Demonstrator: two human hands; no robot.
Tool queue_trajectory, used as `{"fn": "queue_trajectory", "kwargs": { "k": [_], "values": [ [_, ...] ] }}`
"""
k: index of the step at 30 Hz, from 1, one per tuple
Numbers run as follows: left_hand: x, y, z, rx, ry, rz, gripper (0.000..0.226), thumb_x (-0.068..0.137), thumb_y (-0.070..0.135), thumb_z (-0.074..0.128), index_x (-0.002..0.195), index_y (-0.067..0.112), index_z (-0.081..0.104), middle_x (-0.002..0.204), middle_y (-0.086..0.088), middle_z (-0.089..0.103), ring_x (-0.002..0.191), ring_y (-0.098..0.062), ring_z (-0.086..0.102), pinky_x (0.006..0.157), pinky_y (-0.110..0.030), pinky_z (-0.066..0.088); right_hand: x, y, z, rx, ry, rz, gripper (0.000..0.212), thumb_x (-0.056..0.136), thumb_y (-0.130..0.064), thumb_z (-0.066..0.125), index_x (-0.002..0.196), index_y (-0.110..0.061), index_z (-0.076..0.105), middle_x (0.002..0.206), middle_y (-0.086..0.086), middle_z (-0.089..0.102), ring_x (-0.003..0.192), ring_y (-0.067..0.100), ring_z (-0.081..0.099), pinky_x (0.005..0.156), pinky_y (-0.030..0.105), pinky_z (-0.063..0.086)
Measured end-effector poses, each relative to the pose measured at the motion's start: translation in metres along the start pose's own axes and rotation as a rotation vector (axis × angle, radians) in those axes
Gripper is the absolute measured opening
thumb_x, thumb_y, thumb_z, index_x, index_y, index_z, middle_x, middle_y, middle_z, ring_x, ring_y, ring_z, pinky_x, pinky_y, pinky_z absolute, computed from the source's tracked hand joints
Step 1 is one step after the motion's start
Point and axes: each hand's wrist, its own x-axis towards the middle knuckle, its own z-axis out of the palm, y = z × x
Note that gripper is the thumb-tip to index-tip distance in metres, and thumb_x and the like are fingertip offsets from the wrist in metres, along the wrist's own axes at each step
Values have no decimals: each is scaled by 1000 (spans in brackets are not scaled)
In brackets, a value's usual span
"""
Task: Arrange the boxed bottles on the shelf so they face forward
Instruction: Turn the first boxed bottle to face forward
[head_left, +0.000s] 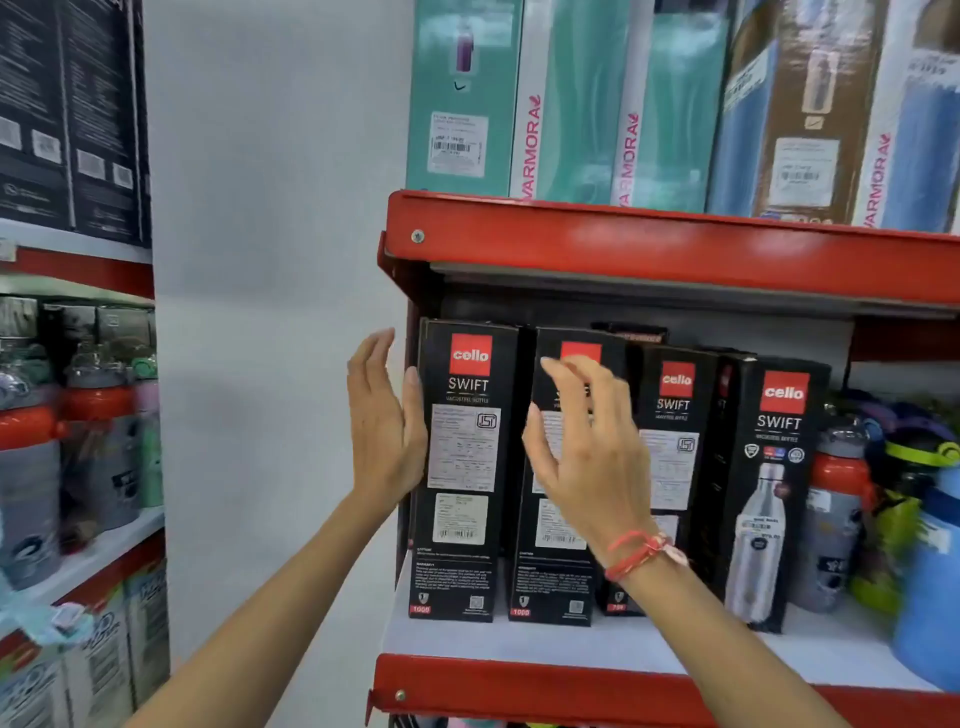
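Note:
Several black Cello Swift bottle boxes stand upright in a row on the white shelf (597, 647). The leftmost box (465, 467) shows a label side with printed text and barcode. The second box (553, 577) and third box (670, 457) show the same label side. The rightmost box (774, 493) shows the bottle picture. My left hand (384, 431) lies flat against the leftmost box's left edge, fingers extended. My right hand (587, 452), red thread on its wrist, hovers with spread fingers in front of the second box and holds nothing.
Loose bottles (836, 519) and a blue jug (930, 587) crowd the shelf's right end. The red shelf edge (675, 254) above carries tall Varmora boxes (571, 104). A white wall (275, 312) lies left, then another rack with bottles (93, 447).

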Motion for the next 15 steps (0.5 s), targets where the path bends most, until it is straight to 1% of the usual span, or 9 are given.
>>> {"fn": "queue_trajectory", "kwargs": {
  "k": [2, 4, 6, 7, 9, 10, 12, 14, 15],
  "values": [
    [-4, -12, 4, -157, -22, -259, 46, 98, 37, 29, 139, 16, 34, 140, -3, 40, 128, -10, 40, 105, -26, 36, -10, -13, 15, 83, -82, 136, 38, 92, -28, 52, 127, -14, 52, 124, 6, 54, 103, 16, 55, 71, 29, 58],
    [-14, -27, 9, -262, -181, -474, 47, 97, 42, 31, 136, 18, 39, 134, 0, 48, 121, -12, 48, 93, -18, 39, -28, -28, 31, 122, -249, 249, 46, 92, -33, 50, 134, -17, 44, 133, 4, 47, 110, 16, 54, 78, 31, 58],
    [-20, -42, 14, -331, -389, -638, 47, 93, 54, 31, 127, 24, 46, 126, 2, 57, 115, -15, 56, 92, -25, 44, -44, -43, 45, 106, -368, 322, 62, 92, -39, 47, 146, -17, 26, 148, 6, 32, 124, 21, 47, 92, 33, 52],
    [-21, -46, 14, -378, -485, -699, 47, 92, 58, 27, 121, 29, 52, 120, 5, 62, 110, -13, 60, 91, -28, 46, -48, -52, 50, 103, -423, 370, 72, 92, -41, 47, 150, -16, 13, 154, 8, 23, 129, 23, 42, 96, 33, 49],
    [-23, -41, 10, -505, -648, -765, 53, 90, 64, 19, 117, 41, 58, 111, 16, 67, 105, -5, 62, 88, -28, 47, -54, -66, 55, 107, -530, 469, 91, 90, -47, 49, 150, -17, -12, 159, 12, 4, 133, 28, 37, 99, 35, 44],
    [-25, -42, 11, -537, -688, -784, 56, 88, 68, 19, 119, 44, 57, 112, 19, 67, 107, -5, 62, 90, -30, 48, -55, -72, 56, 103, -564, 501, 97, 89, -50, 50, 148, -16, -18, 159, 15, -2, 134, 31, 36, 101, 35, 42],
    [-27, -38, 6, -532, -715, -753, 57, 85, 70, 22, 125, 43, 53, 117, 17, 66, 109, -6, 62, 84, -29, 51, -52, -78, 55, 100, -576, 533, 105, 86, -54, 53, 146, -12, -23, 157, 21, -6, 136, 37, 31, 106, 37, 37],
    [-28, -33, -4, -503, -722, -715, 60, 85, 67, 30, 131, 33, 47, 119, 8, 66, 105, -9, 64, 75, -26, 53, -45, -75, 49, 110, -596, 539, 112, 82, -58, 56, 145, -12, -24, 156, 22, -7, 137, 38, 27, 110, 37, 31],
    [-27, -31, -10, -499, -708, -715, 61, 84, 64, 35, 132, 28, 44, 116, 4, 67, 103, -11, 66, 73, -28, 53, -41, -72, 45, 127, -605, 536, 116, 80, -59, 59, 145, -14, -25, 156, 21, -7, 138, 36, 27, 111, 37, 30]
  ]
}}
